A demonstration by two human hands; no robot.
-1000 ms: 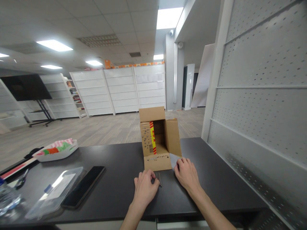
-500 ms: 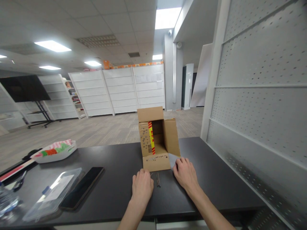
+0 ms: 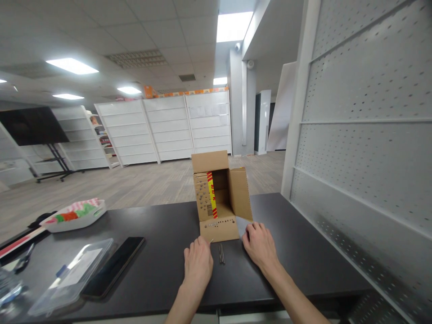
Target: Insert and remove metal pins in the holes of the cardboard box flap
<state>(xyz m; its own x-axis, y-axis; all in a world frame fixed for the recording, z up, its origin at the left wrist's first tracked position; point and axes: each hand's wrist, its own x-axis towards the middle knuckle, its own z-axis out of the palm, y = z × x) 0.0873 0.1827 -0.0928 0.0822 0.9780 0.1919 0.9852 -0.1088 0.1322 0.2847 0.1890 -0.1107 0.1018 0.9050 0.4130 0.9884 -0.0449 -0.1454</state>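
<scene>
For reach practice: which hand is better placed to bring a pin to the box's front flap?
Probably left hand: a pin juts from it, near the front flap; right hand shows none.

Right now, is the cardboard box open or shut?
Open: the cardboard box has its upper flap raised and its right flap swung outward, leaving its shadowed interior in view.

Bright ceiling lts [image 3: 234,27], slight blur o/all, wide-angle distort'n nr edges
</scene>
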